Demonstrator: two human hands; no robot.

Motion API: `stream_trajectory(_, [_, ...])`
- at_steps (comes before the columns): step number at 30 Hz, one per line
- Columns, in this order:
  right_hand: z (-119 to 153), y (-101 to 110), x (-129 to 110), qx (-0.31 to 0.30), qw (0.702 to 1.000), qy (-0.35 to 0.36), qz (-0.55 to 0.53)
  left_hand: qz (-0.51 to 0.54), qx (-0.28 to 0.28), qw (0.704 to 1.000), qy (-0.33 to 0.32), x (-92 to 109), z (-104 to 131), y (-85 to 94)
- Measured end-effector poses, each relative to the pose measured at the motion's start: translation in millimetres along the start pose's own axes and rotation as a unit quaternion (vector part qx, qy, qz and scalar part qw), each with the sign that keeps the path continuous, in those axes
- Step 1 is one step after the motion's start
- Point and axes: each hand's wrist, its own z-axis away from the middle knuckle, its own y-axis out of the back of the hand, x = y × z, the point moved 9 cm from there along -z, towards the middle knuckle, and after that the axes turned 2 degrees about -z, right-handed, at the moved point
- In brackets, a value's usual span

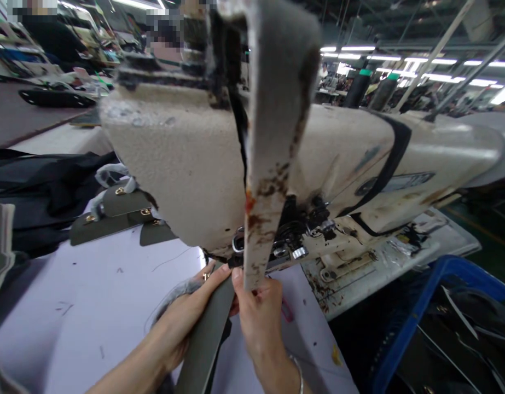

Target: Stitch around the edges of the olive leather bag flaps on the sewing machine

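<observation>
An olive-grey strip-like piece (pixel 207 334) runs from the bottom edge up to the underside of a large cream sewing machine (pixel 186 164). My left hand (pixel 195 303) grips its left side, thumb on top near the machine's needle area. On the right side, my right hand (pixel 258 312) is closed around the piece's edge, thumb pointing up, partly behind the machine's rust-spotted upright bar (pixel 268 180). A metal fitting and greyish wrapping (pixel 180 290) lie by my left hand. The needle itself is hidden.
Olive flaps (pixel 121 216) with gold-coloured clasps lie on the pale work surface (pixel 100 295) at left, beside black fabric (pixel 42 191). A blue crate (pixel 404 323) holding dark pieces stands at lower right. People are in the background.
</observation>
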Motion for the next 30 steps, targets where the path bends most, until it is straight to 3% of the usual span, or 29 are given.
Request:
stream_trajectory(2, [-1,7,-5,-0.012,1.0,0.003,0.008,-0.021,-0.003,1.0,-0.011,-3,5,-6.6])
stream_trajectory(5, [-3,13,-10,-0.054,0.999,-0.001,0.003,0.034,0.022,0.997,-0.073,-7,14,-19.3])
stream_trajectory(10, [-2,20,-11,-0.116,0.993,-0.021,-0.018,0.105,0.048,0.991,-0.063,-23,20,-34.2])
stream_trajectory(17, [-7,25,-16,-0.104,0.994,-0.021,-0.011,0.151,0.07,0.983,-0.073,-16,16,-34.5])
stream_trajectory(26, [-20,22,-30,-0.078,0.995,0.035,0.061,0.165,0.063,0.981,-0.087,-6,1,-33.3])
stream_trajectory(30, [-15,30,-27,-0.101,0.989,0.045,0.094,0.157,0.048,0.981,-0.1,-5,-2,-32.2])
